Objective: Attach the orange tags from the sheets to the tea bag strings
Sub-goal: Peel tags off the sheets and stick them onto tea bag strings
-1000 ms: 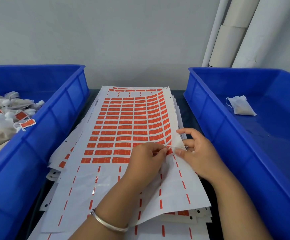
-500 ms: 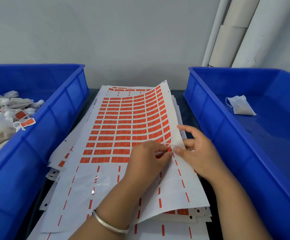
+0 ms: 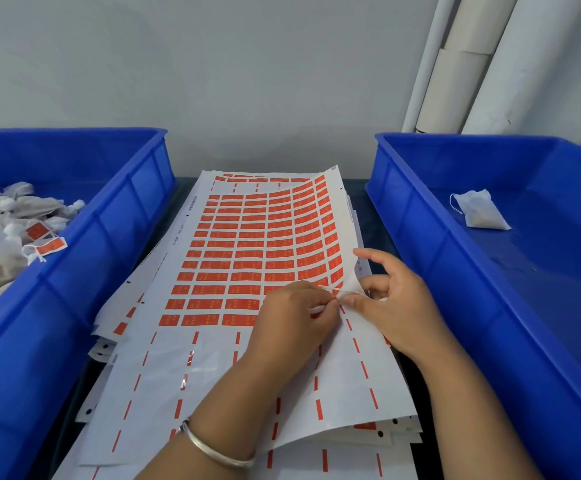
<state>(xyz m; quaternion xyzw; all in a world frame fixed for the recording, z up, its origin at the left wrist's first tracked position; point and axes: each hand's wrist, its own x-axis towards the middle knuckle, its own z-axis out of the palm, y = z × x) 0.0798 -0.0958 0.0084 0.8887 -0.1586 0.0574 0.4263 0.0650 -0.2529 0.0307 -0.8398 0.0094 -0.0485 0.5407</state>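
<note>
A stack of white sheets [image 3: 213, 368] lies between two blue bins; the top sheet carries rows of orange tags [image 3: 247, 258], and its lower part is stripped to orange dashes. My left hand [image 3: 292, 320] pinches an orange tag at the sheet's right edge. My right hand [image 3: 393, 303] pinches the lifted right edge of the sheet right beside it, fingertips almost touching. One untagged tea bag [image 3: 479, 209] lies in the right bin [image 3: 420, 258]. A pile of tea bags [image 3: 1, 233], some with orange tags, fills the left bin [image 3: 109, 244].
A grey wall stands behind the bins. White cardboard tubes [image 3: 462, 64] lean in the back right corner. More sheets with punched holes poke out under the stack's lower right corner [image 3: 400, 431]. A metal bangle [image 3: 213, 448] circles my left wrist.
The right edge of the top sheet has lifted and curled up further, bending the right columns of tags. Both hands stay pinched together at the same spot.
</note>
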